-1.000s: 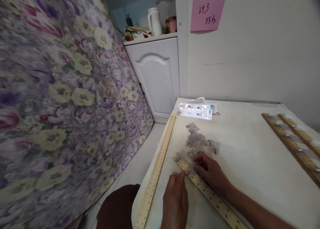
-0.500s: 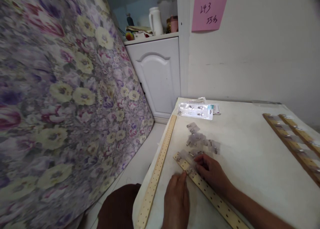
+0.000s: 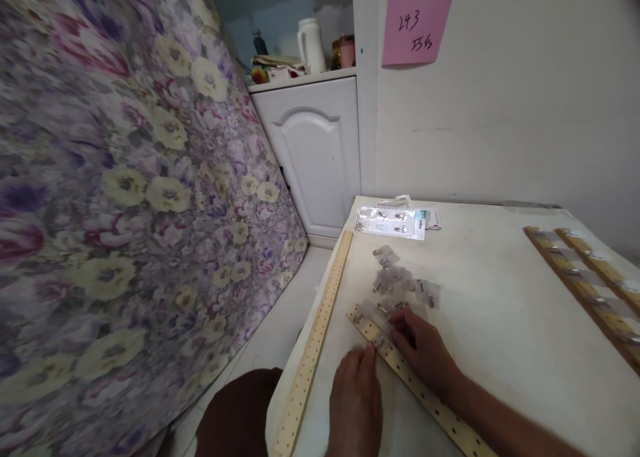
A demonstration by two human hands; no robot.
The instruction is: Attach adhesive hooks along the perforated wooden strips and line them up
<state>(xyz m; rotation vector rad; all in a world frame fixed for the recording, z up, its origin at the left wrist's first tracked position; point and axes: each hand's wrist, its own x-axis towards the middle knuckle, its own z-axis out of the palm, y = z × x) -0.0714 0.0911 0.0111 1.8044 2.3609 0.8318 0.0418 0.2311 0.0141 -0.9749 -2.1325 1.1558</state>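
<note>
Perforated strip (image 3: 423,396), seemingly braced by left hand (image 3: 356,397);
fingers together at its left edge; right hand (image 3: 421,342) curled, nearly pinching, at a clear packet (image 3: 374,314); neither grip clear

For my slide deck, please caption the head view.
Left hand and right hand at a perforated strip, near small clear packets on a white table.

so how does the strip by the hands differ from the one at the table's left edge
The handled strip has clear plastic near its far end; the left-edge strip shows only holes. The left hand touches the handled strip; the left-edge strip lies untouched. The handled strip slants down rightward, the left-edge strip down leftward. Both are pale, narrow and holed.
</note>
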